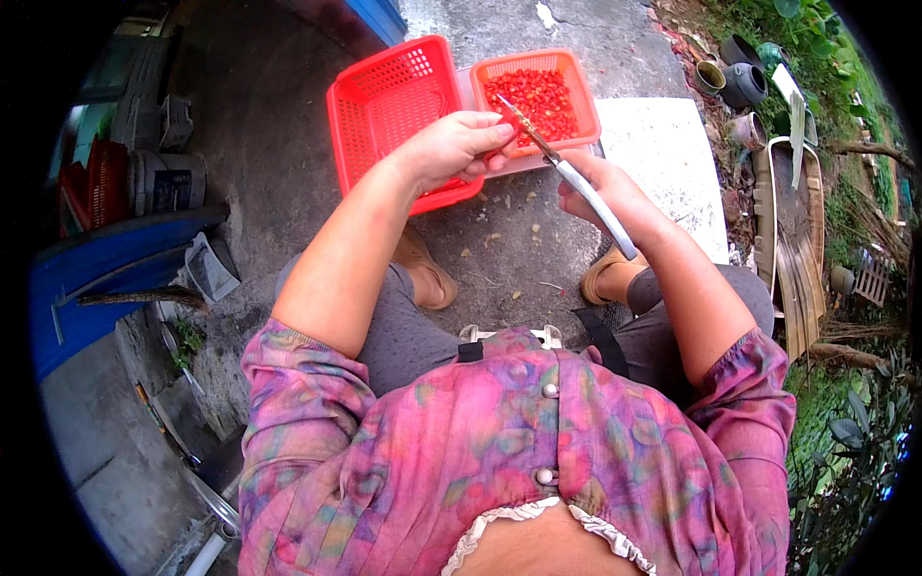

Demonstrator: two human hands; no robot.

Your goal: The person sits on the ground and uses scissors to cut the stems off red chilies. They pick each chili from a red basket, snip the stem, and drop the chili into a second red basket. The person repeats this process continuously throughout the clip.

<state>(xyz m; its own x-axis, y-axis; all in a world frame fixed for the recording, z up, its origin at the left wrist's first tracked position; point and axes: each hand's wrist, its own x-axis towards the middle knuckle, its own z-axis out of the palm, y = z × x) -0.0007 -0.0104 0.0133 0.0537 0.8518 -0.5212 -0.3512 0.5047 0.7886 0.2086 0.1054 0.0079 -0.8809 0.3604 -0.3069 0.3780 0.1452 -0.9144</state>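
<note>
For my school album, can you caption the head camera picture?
Right hand holding scissors over a basket of little red pieces, left hand close by.

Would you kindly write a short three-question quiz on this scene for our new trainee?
1. Multiple choice: What does the person's right grip hold?
A) a ladle
B) scissors
C) a brush

2. True or false: The small red pieces lie in the orange basket, to the right of the larger red basket.

3. Fill in the blank: The shoes on the person's feet are ____ in colour.

Key: 1. B; 2. True; 3. tan.
</note>
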